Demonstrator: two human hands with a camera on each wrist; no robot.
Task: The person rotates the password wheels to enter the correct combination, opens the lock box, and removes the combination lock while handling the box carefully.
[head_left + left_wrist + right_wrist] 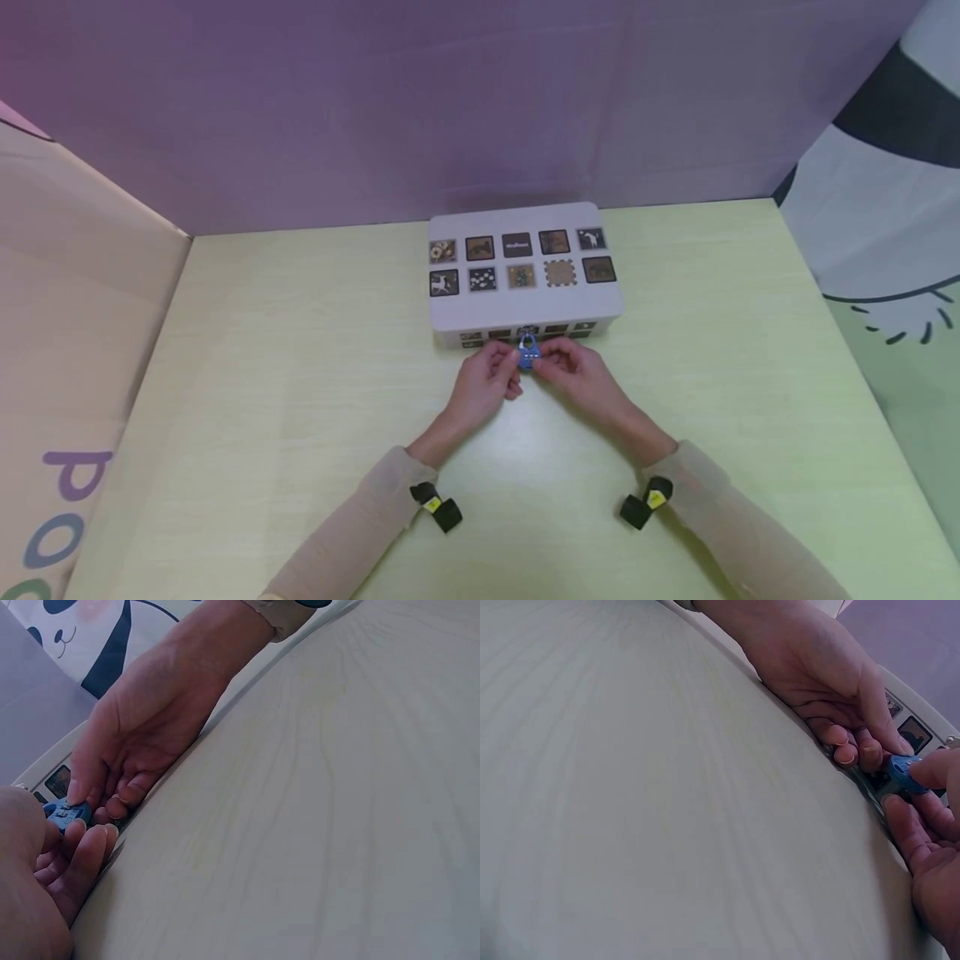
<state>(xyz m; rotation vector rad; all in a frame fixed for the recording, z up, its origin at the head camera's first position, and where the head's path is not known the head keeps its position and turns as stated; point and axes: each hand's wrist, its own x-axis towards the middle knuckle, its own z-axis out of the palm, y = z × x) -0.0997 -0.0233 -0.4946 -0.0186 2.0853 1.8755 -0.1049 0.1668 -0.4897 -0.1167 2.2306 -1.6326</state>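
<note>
A small blue combination padlock [528, 359] is at the front clasp of a white box [525, 313] with printed picture squares. Its metal shackle points up toward the clasp; whether it is locked cannot be seen. From the left side, my left hand [482, 382] pinches the padlock's body between thumb and fingers. My right hand [588, 385] pinches the opposite side. In the left wrist view the number dials of the padlock [69, 815] face up between both hands. Fingers partly cover the padlock [902, 769] in the right wrist view.
The box stands near the back of a pale wooden table [300, 375], its lid down. Behind rises a purple panel [375, 117]. Printed cloth panels [885, 217] flank the table. Black wrist devices [437, 505] sit on both sleeves.
</note>
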